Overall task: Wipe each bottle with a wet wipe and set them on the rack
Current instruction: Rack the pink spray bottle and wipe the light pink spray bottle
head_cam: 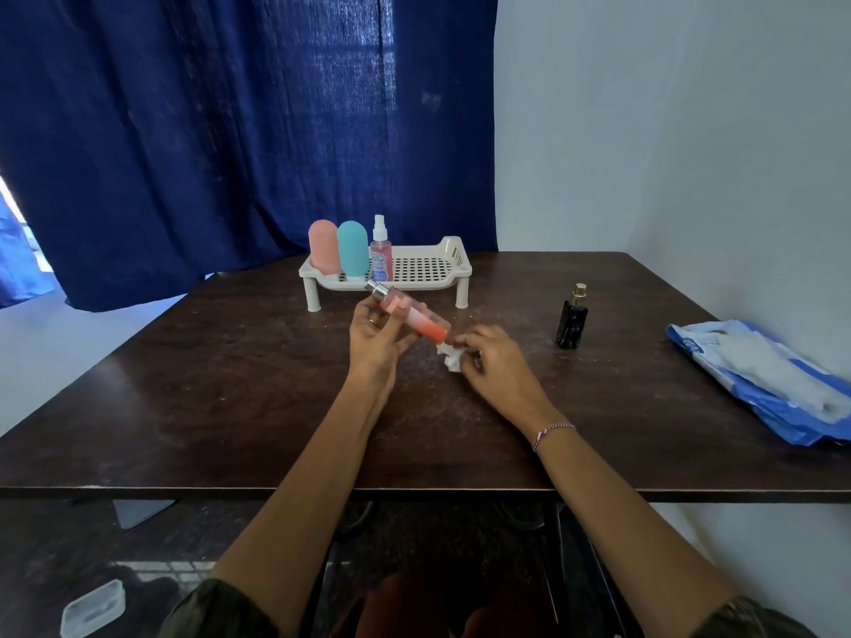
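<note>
A dark wooden table (207, 407) carries a white rack (428, 283) near its far edge, a small black bottle (571, 322) standing to the right, and a blue plastic packet (760, 375) at its right edge.

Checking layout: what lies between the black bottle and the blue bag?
Only bare table, in the head view, between the black bottle and blue bag.

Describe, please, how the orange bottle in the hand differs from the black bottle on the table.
The orange bottle lies tilted in the left hand; the black bottle stands upright, untouched. The orange bottle is pale fading to orange, silver-capped; the black bottle is dark, gold-capped. Neither is on the rack yet.
</note>
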